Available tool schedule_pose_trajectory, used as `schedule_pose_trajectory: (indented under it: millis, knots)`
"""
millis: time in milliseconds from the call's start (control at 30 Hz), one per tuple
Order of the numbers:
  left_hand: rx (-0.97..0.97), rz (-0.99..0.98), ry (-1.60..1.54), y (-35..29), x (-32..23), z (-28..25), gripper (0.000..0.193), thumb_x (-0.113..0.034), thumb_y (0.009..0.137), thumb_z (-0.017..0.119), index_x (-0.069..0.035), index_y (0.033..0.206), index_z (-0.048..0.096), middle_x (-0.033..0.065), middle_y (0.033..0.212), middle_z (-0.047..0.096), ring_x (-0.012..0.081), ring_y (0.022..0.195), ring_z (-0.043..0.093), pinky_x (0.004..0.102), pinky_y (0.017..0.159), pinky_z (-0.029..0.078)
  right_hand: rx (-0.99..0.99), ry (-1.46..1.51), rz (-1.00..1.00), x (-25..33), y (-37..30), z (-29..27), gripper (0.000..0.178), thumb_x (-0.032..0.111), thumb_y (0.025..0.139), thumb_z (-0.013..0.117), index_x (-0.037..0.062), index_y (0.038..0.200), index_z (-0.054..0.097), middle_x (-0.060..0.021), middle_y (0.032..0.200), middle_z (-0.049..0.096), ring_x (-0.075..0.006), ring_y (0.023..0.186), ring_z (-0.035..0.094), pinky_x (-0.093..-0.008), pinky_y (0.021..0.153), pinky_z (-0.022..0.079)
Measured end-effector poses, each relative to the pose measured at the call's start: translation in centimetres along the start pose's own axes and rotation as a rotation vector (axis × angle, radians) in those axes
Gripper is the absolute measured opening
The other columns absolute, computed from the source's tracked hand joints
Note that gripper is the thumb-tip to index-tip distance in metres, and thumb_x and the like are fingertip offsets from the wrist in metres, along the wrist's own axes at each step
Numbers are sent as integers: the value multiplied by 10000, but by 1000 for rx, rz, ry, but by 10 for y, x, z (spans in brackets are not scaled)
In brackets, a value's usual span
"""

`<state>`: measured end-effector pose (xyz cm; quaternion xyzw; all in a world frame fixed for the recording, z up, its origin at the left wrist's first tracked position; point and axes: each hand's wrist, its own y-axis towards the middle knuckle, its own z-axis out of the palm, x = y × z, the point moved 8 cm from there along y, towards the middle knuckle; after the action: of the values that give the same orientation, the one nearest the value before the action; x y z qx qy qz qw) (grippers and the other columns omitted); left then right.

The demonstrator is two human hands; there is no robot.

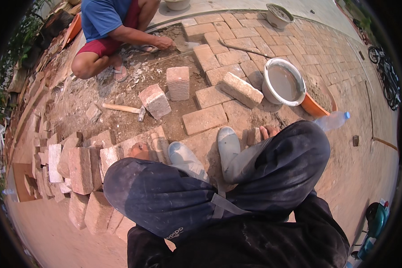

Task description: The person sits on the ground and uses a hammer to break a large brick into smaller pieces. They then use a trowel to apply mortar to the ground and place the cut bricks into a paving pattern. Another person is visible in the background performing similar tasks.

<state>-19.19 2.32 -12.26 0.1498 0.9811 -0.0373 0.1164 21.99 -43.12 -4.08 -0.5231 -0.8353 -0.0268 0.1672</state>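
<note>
Person's L hand [140, 151] & R hand [269, 131] mostly hidden behind knees [310, 140], grip unclear; 2 grey boots [185, 157] between. Hammer [122, 108] on dirt [120, 121] nr 2 bricks [177, 83]. Bucket [266, 87] w/ grey liquid [283, 83] beside orange tub [314, 107]. Co-worker [103, 18] in blue squats upper L.

Hammer [123, 107] left of two blocks [177, 84] — loose block [242, 89] on paving [233, 57] to their right — bucket [266, 90] right of that.
</note>
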Motion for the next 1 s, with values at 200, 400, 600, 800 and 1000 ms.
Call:
schedule_pose_trajectory:
  millis: [200, 400, 600, 800, 1000]
  knots:
    - [18, -46, -83, -4, -5, -1, 276, -416, 885, 676, -151, 924, 745, 46, 884, 732, 265, 928, 659, 414, 845, 477, 17, 10, 18, -3, -2, 1, 441, 466, 997, 514, 92, 1123, 711, -174, 1079, 697, -365, 1085, 614, -445, 972, 457]
    - [24, -48, -97, -5, -11, -4, 267, -403, 882, 683, -147, 932, 743, 47, 879, 727, 268, 945, 650, 418, 862, 478, 31, 36, 49, -8, 0, 1, 431, 460, 996, 520, 92, 1117, 709, -169, 1069, 698, -363, 1075, 617, -438, 975, 459]
    - [-366, 124, -108, -18, 1, -11, 363, -377, 876, 680, -147, 1157, 676, 121, 1193, 649, 311, 1071, 603, 478, 921, 462, 12, 4, -98, -10, 10, 8, 400, 439, 985, 550, 88, 1095, 708, -165, 1027, 698, -371, 1015, 631, -433, 940, 475]
    - [-373, -73, -27, -84, 27, -17, 538, -379, 894, 630, -159, 1376, 540, 136, 1331, 564, 316, 1191, 546, 493, 987, 412, 264, 251, -159, -27, 46, 22, 441, 445, 949, 614, 32, 1063, 716, -177, 884, 715, -279, 845, 686, -402, 782, 518]
    - [-243, -313, 23, -151, 75, 23, 667, -405, 948, 527, -136, 1526, 330, 127, 1446, 448, 304, 1286, 471, 503, 1026, 352, 358, 185, -558, 75, 117, -57, 427, 380, 937, 660, -37, 1025, 673, -162, 861, 708, -223, 799, 673, -355, 729, 510]
